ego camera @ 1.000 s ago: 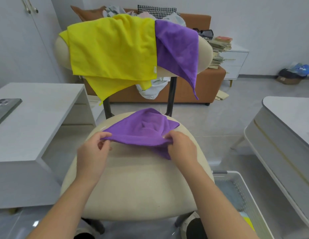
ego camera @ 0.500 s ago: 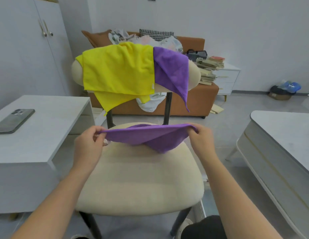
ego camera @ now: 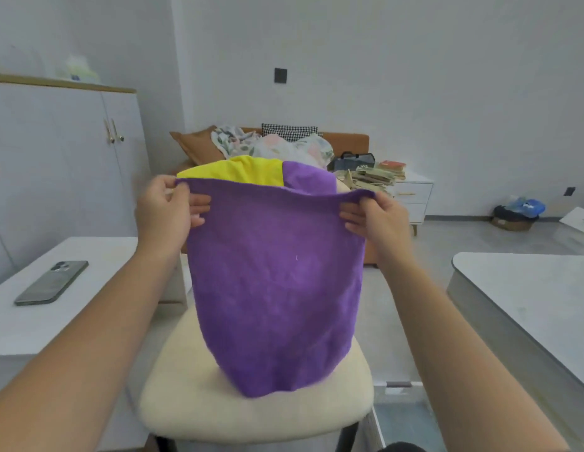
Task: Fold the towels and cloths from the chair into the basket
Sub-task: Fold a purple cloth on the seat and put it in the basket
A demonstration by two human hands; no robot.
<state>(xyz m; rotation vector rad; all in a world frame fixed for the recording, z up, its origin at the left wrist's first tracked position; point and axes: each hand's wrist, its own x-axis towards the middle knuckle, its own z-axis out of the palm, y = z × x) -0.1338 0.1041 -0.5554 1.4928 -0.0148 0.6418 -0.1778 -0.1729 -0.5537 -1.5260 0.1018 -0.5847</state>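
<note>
A purple cloth [ego camera: 274, 282] hangs spread out in front of me, above the cream seat of the chair [ego camera: 193, 399]. My left hand [ego camera: 168, 208] pinches its top left corner and my right hand [ego camera: 375, 213] pinches its top right corner. The lower edge of the cloth reaches down to the seat. Behind it, the tops of a yellow cloth [ego camera: 248, 169] and a second purple cloth [ego camera: 312, 176] show, draped over the chair's backrest. The rim of the white basket [ego camera: 396, 386] peeks out on the floor at the chair's right.
A white table [ego camera: 49, 324] at the left carries a phone [ego camera: 52, 282]. Another white table [ego camera: 531, 291] stands at the right. An orange sofa [ego camera: 346, 140] with laundry, a small drawer unit with books [ego camera: 411, 194] and a tall cabinet [ego camera: 66, 164] line the back.
Both hands have lifted the purple cloth off the seat and pulled its top edge taut, so it now hangs open. My view has tilted upward.
</note>
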